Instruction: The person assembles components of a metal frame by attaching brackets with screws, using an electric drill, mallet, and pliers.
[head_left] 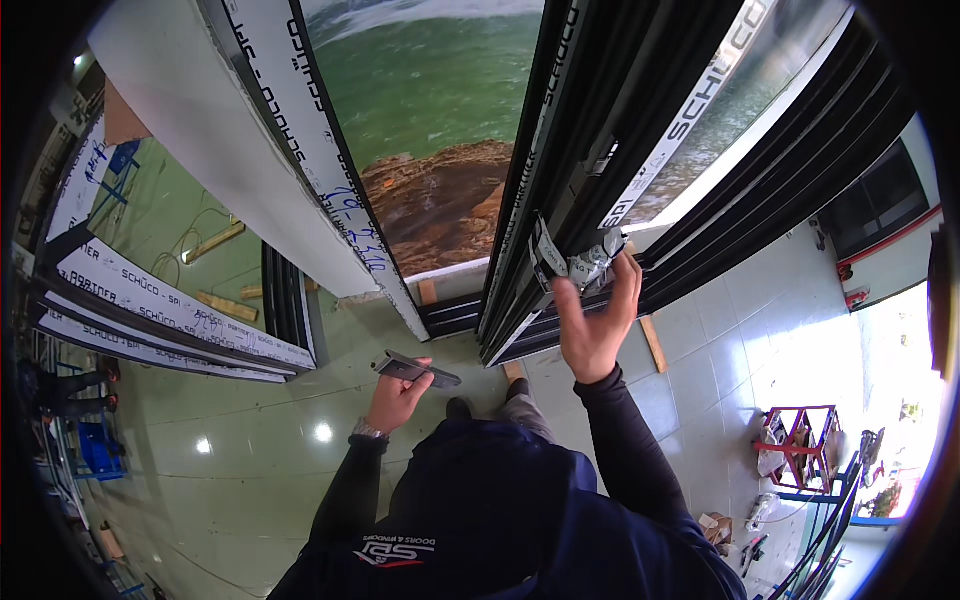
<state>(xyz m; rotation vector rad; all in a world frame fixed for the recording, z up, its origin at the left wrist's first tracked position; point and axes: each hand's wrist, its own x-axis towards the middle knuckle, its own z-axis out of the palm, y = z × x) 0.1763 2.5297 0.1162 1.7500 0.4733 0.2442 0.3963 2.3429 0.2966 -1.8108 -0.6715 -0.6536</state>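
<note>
My left hand (397, 400), low in front of my body, is closed around a short, flat grey metal bar (425, 372) that sticks out past the fingers on both sides. My right hand (597, 335) is raised at a dark window or door frame (545, 215). Its thumb and fingers curl around a crumpled silvery plastic packet (598, 265) that rests against the frame's profile. Beside the packet, a small light-coloured label or plate (546, 250) sits on the profile. My right fingertips are partly hidden by the packet.
Tall frame profiles with white protective tape (330, 170) stand left of centre. More black profiles (760, 190) lean to the right. Wooden strips (653, 345) lie on the tiled floor. A red metal rack (800, 445) stands at the right, and a person's legs (85, 393) show far left.
</note>
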